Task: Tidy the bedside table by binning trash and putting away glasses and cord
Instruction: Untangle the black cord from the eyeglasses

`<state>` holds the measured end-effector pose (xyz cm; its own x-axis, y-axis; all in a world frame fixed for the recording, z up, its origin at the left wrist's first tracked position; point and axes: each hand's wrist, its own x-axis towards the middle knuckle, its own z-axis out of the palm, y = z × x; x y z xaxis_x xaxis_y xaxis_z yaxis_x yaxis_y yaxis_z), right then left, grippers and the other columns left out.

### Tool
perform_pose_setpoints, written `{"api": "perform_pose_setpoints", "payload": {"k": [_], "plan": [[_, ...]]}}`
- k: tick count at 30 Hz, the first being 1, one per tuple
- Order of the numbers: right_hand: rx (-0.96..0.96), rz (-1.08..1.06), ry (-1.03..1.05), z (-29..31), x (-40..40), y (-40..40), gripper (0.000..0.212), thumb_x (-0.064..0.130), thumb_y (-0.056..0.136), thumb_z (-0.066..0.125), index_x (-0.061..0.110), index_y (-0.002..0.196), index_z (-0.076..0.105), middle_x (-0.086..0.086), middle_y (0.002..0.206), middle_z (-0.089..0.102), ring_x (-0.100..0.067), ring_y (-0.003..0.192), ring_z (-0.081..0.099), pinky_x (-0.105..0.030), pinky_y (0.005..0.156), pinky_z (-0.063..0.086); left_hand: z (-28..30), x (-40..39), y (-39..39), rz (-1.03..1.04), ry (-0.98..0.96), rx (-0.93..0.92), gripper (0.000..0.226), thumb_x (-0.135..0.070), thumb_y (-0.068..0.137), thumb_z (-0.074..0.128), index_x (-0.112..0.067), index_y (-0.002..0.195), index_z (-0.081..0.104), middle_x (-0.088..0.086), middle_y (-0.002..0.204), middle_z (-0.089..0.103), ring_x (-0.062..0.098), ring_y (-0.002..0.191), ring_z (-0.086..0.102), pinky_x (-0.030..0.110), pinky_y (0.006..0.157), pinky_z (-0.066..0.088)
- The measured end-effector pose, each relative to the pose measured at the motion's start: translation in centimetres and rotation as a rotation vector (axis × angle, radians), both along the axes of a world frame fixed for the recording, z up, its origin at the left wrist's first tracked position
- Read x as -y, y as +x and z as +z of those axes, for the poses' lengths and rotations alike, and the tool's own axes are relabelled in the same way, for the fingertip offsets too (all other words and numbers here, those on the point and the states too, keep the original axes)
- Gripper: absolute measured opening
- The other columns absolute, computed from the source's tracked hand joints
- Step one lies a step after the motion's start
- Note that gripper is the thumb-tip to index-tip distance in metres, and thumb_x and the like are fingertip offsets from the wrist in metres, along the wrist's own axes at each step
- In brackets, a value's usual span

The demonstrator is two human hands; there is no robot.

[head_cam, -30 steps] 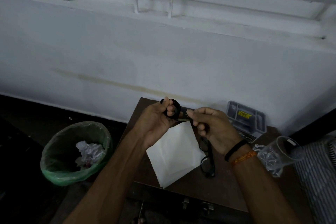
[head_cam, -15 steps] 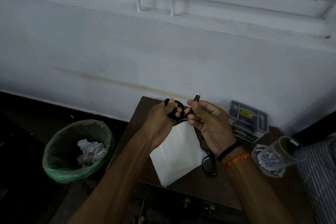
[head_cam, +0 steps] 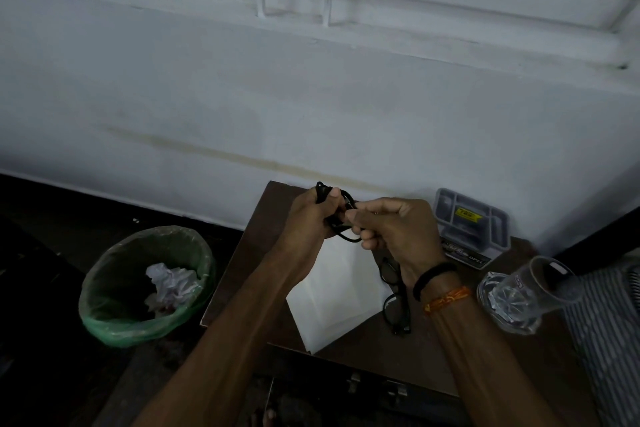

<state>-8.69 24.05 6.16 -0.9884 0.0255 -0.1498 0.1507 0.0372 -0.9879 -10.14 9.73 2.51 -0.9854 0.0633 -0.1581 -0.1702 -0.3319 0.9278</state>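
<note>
A black cord (head_cam: 341, 218) is bunched in loops above the dark wooden bedside table (head_cam: 398, 354). My left hand (head_cam: 308, 218) grips the coil from the left. My right hand (head_cam: 388, 225) pinches the cord's loose end from the right, and its plug is hidden in the fingers. Black glasses (head_cam: 396, 298) lie unfolded on the table under my right wrist, beside a white paper sheet (head_cam: 332, 291). A bin with a green liner (head_cam: 145, 284) stands on the floor to the left, with crumpled white paper (head_cam: 171, 282) inside.
A grey compartment tray (head_cam: 472, 229) leans at the table's back right corner against the white wall. A clear glass (head_cam: 526, 291) stands on the right side of the table. Striped fabric (head_cam: 613, 329) lies at the right edge. Metal latches (head_cam: 377, 385) show on the table's front.
The plug end that stuck up from my right hand half a second ago has been drawn down into the fingers. Both hands stay together on the coil.
</note>
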Motion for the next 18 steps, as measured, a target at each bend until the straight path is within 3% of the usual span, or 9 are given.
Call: {"api": "perform_pose_setpoints", "payload": {"k": [4, 8, 13, 18], "plan": [[-0.009, -0.022, 0.067, 0.1, -0.3, -0.2, 0.013, 0.003, 0.076, 0.081, 0.000, 0.087, 0.075, -0.018, 0.065, 0.068, -0.015, 0.047, 0.056, -0.022, 0.046, 0.049, -0.2, -0.2, 0.2, 0.005, -0.083, -0.057, 0.030, -0.023, 0.098, 0.055, 0.007, 0.096, 0.061, 0.021, 0.090, 0.068, 0.033, 0.089, 0.067, 0.052, 0.094, 0.053], [-0.027, 0.009, 0.219, 0.3, -0.7, -0.2, 0.006, 0.009, 0.078, 0.079, 0.004, 0.082, 0.077, -0.014, 0.066, 0.070, -0.009, 0.047, 0.055, -0.019, 0.044, 0.046, -0.2, -0.5, 0.6, 0.022, -0.192, -0.128, 0.025, -0.015, 0.098, 0.054, 0.009, 0.099, 0.063, 0.021, 0.089, 0.070, 0.026, 0.082, 0.067, 0.034, 0.082, 0.057], [-0.133, 0.053, 0.492, 0.5, -0.6, -0.3, 0.011, 0.016, 0.076, 0.075, 0.024, 0.069, 0.079, 0.006, 0.065, 0.073, 0.001, 0.055, 0.062, -0.016, 0.051, 0.051, 0.0, -1.1, 0.8, 0.015, -0.215, -0.162, 0.020, -0.013, 0.095, 0.059, 0.006, 0.095, 0.067, 0.023, 0.079, 0.068, 0.027, 0.070, 0.065, 0.042, 0.081, 0.056], [-0.206, -0.113, 0.472, -0.2, -0.4, -0.4, 0.011, 0.024, 0.067, 0.082, 0.024, 0.065, 0.070, 0.004, 0.063, 0.071, -0.008, 0.060, 0.067, -0.029, 0.056, 0.056, -0.1, -1.2, 0.6, -0.012, -0.149, -0.148, 0.019, -0.007, 0.095, 0.055, 0.005, 0.091, 0.069, 0.017, 0.071, 0.065, 0.022, 0.063, 0.064, 0.036, 0.075, 0.057]]}}
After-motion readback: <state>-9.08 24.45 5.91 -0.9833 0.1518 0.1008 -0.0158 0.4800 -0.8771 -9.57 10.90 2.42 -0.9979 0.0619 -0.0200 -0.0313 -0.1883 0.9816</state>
